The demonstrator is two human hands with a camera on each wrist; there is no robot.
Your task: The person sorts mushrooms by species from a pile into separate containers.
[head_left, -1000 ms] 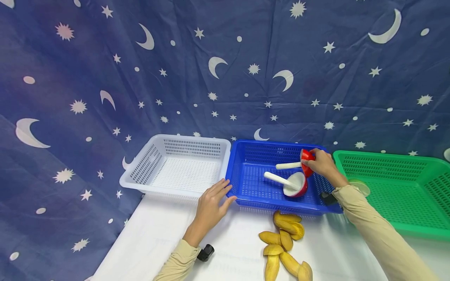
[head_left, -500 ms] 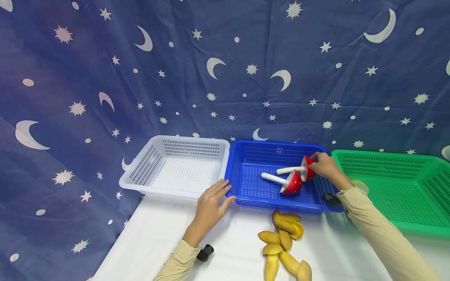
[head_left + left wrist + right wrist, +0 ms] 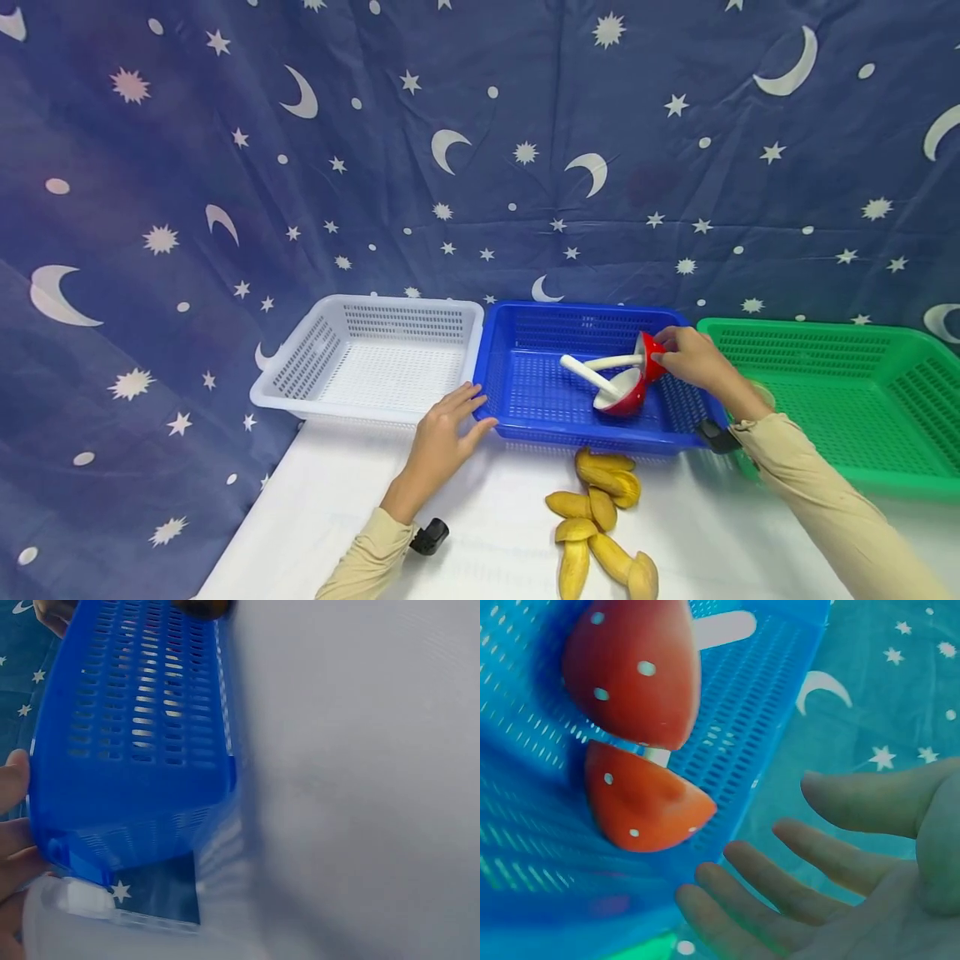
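Two toy mushrooms with white-dotted red caps and white stems lie side by side in the blue basket [image 3: 585,435]. The front mushroom [image 3: 626,398] shows its pale underside, its stem pointing left. Behind it lies the other mushroom [image 3: 654,358], right at my right hand [image 3: 697,365]. In the right wrist view, that hand's fingers [image 3: 761,877] are spread, with a gap between them and the nearer orange-red cap [image 3: 645,806]. My left hand [image 3: 438,442] touches the blue basket's front left corner with extended fingers; the left wrist view shows fingers [image 3: 11,784] along its rim.
A white basket [image 3: 337,408] stands left of the blue one, a green basket [image 3: 862,479] to its right. Several yellow-brown toy mushrooms [image 3: 574,567] lie on the white tablecloth [image 3: 495,517] in front. A dark blue star-and-moon curtain [image 3: 375,150] hangs behind.
My right hand has lowered the rear mushroom into the blue basket and let go. The front mushroom has rolled over and back, its underside facing up again. My left hand stays at the corner.
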